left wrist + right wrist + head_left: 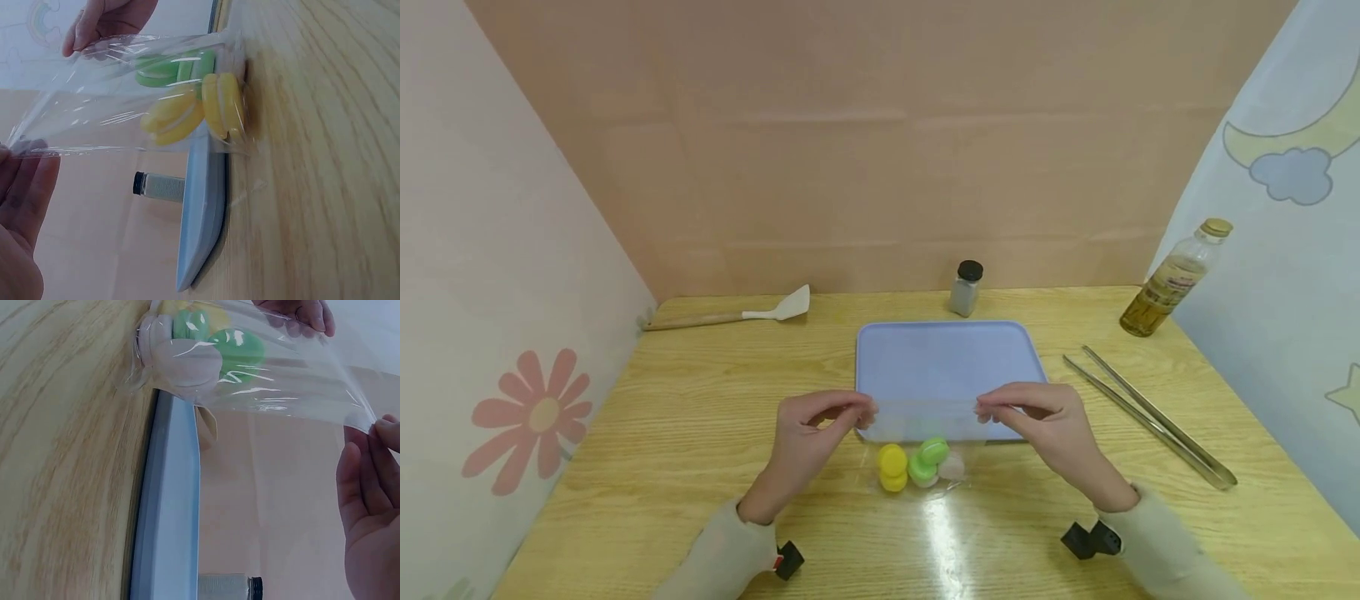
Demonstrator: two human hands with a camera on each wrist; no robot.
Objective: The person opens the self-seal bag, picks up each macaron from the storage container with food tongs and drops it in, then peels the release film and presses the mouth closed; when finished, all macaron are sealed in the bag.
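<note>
A clear plastic bag (119, 119) hangs between my two hands in front of the blue tray (947, 367). My left hand (808, 437) pinches one top corner between thumb and fingers. At the other top corner, my right hand (1048, 425) pinches the bag's edge the same way. Several macarons lie in the bottom of the bag: yellow macarons (892, 467), green macarons (929, 460) and pale whitish ones (187, 365). In both wrist views the bag's lower end is down at the wooden table; whether its top edge is sealed I cannot tell.
Behind the tray stands a small jar with a black lid (966, 290). Metal tongs (1150, 417) lie to the right, with an oil bottle (1172, 283) beyond them. A spatula with a wooden handle (730, 317) rests at the back left of the table (700, 400).
</note>
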